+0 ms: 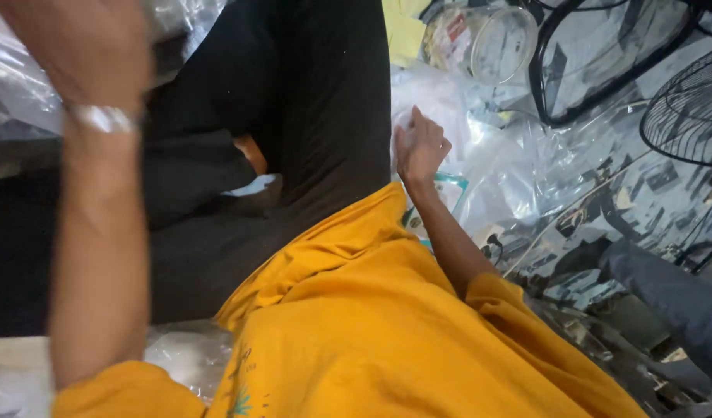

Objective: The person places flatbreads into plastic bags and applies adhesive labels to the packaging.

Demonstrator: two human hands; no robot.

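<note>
The right hand (pixel 419 147) is down low beside the black trouser leg (pixel 325 116), with its fingers curled in a closed grip on a bit of clear plastic wrap (pixel 456 116). The wrap is thin and shiny, and it lies in a loose heap on the floor (pixel 642 201), right under and around that hand. How much of the wrap sits inside the fingers is hard to see, because the back of the hand covers it. The left hand (pixel 77 46) is up high at the top left corner, very close and blurry. It has a shiny bracelet (pixel 100 118) on the wrist. Its fingers are cut off by the top edge, so you cannot tell if its grip is open or closed, but it is right against more clear plastic (pixel 178 15). Past the right hand stands a round clear jar (pixel 487 35) lying on its side. What is in it is too blurry to tell. Beside the jar are black wire frames (pixel 604 70) and a round fan grille (pixel 689 108), both cut off by the edge. The floor has a grey and black pattern. A yellow shirt (pixel 371 325) fills the bottom and hides what is below. A grey sleeve or leg (pixel 673 294) pokes in at the right.
</note>
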